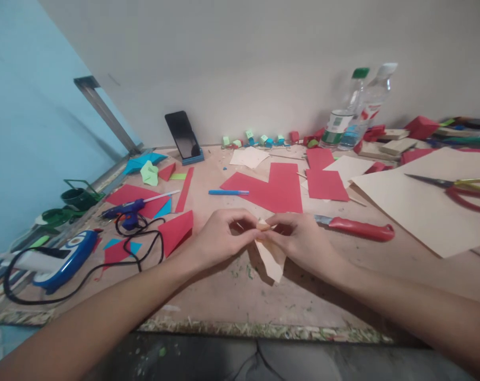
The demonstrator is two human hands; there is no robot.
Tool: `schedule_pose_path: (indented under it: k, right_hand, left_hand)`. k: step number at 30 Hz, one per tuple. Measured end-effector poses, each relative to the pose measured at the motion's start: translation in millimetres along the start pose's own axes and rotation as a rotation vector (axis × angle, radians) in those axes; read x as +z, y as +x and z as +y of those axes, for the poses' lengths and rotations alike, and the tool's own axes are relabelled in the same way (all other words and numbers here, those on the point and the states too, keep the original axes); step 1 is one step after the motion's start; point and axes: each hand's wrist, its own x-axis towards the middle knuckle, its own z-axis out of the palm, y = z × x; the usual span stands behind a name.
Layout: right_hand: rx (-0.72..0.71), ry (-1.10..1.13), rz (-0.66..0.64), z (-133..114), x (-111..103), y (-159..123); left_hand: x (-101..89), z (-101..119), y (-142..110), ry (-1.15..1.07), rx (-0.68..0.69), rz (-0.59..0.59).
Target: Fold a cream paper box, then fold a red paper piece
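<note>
A small piece of folded cream paper (270,256) is pinched between my two hands above the front middle of the table. My left hand (226,233) grips its upper end from the left, thumb and fingers pressed together. From the other side my right hand (299,233) pinches the same end, its fingertips almost meeting the left ones. The paper's lower part hangs towards me and narrows to a blunt tip. A red-handled knife (359,228) lies just beyond my right hand, part of its blade hidden. A blue pen (227,192) rests behind my left hand.
Left are a blue glue gun (124,209) with a looping black cord and red paper pieces (178,233). A phone (183,135) leans on a stand at the back. Cream sheets (426,201), scissors (458,188) and plastic bottles (338,127) occupy the right.
</note>
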Motion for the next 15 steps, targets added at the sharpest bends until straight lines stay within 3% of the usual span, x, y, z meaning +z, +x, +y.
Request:
schedule_pose_path:
  k: [4, 9, 12, 15]
  right_hand:
    - [0.007, -0.036, -0.046, 0.8, -2.0, 2.3]
    - [0.008, -0.052, -0.086, 2.8, -3.4, 4.8]
    - [0.039, -0.005, -0.081, 5.8, -2.8, 6.1]
    - [0.073, 0.092, -0.081, 8.7, -2.3, 7.4]
  left_hand:
    - [-0.3, -4.6, 0.6, 0.044, -0.023, -0.004]
    - [-2.7, -4.9, 0.2, 0.184, 0.099, 0.013]
    - [-2.1, -2.6, -0.4, 0.225, 0.156, -0.004]
    - [-0.7, -1.2, -0.3, 0.160, 0.119, -0.009]
